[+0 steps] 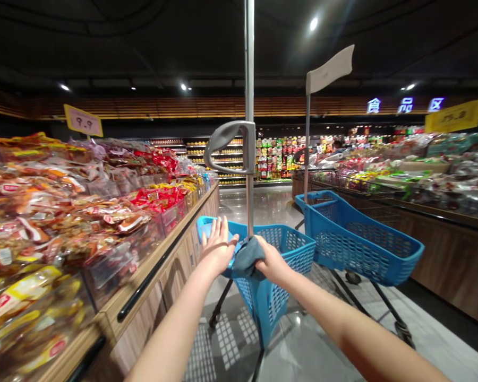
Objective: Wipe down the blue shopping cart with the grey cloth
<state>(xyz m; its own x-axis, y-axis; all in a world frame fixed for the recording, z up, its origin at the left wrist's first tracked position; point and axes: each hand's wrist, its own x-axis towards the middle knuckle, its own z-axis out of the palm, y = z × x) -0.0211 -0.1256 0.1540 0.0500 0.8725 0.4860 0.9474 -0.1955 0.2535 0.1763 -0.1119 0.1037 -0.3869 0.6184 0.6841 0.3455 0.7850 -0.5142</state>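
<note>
My right hand grips a dark blue-grey cloth, which rests against the rim of a blue plastic shopping cart near the foot of its pole. Fingers spread and palm down, my left hand is over the cart's left part, just beside the cloth. Whether it touches the cart I cannot tell. A tall metal pole rises from the cart and carries a grey loop handle above my hands.
A second blue cart with a flag-topped pole stands to the right. Bins of packaged snacks line the left, edged by a wooden counter with black rails. More packaged goods fill the right-hand display. Shelves stand at the back.
</note>
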